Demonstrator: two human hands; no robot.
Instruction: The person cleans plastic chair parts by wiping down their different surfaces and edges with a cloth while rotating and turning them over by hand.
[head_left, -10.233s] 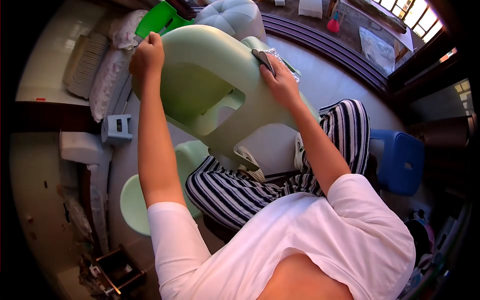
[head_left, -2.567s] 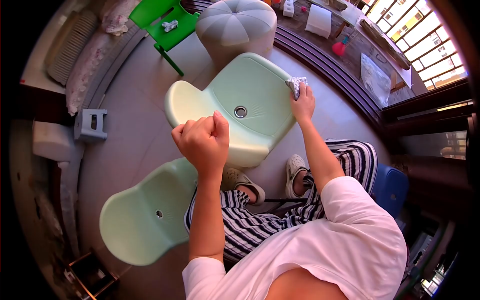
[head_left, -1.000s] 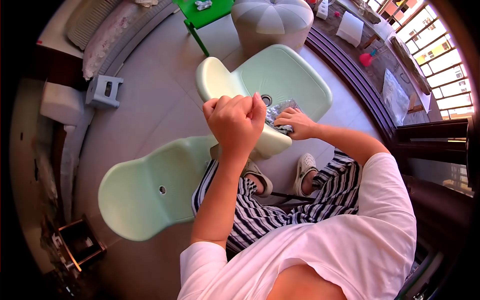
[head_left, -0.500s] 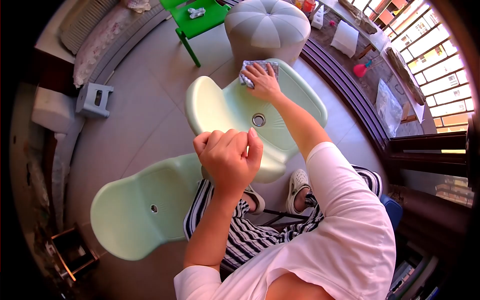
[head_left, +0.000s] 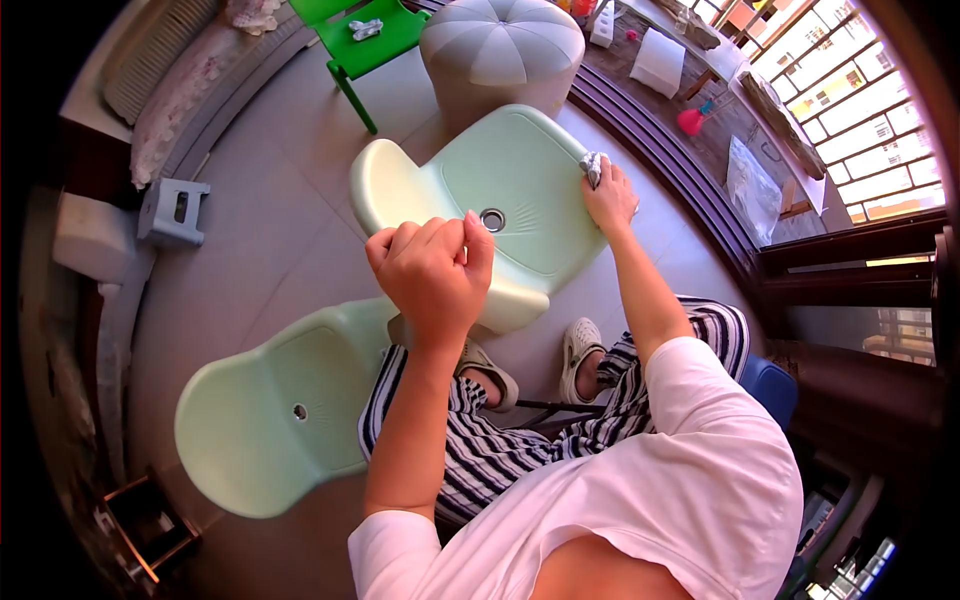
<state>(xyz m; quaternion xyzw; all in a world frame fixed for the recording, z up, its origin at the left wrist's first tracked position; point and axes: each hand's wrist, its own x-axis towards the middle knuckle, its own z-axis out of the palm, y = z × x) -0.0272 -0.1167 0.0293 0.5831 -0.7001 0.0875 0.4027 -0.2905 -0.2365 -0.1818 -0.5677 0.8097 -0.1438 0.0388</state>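
Note:
A pale green moulded plastic seat (head_left: 545, 170), with a metal-ringed hole, lies in front of me. At its right edge my right hand (head_left: 610, 198) presses a grey-and-white cloth (head_left: 593, 170), fingers curled over the rim. My left hand (head_left: 432, 275) is closed in a fist, overlapping the seat's near left side in view; its palm side faces away, so anything inside it is hidden. A second pale green plastic seat (head_left: 260, 400) with a similar hole is at lower left, beside my striped trouser leg.
A grey round pouf (head_left: 503, 60) stands behind the seat, beside a green chair (head_left: 375, 40) with a crumpled item on it. A small grey stool (head_left: 175, 212) is at left. Dark sliding-door tracks (head_left: 650, 130) run along the right. My clogs (head_left: 580, 355) are below.
My right hand has moved with the cloth from the seat's far edge to its right edge. The left fist keeps its shape; the whole view has shifted slightly.

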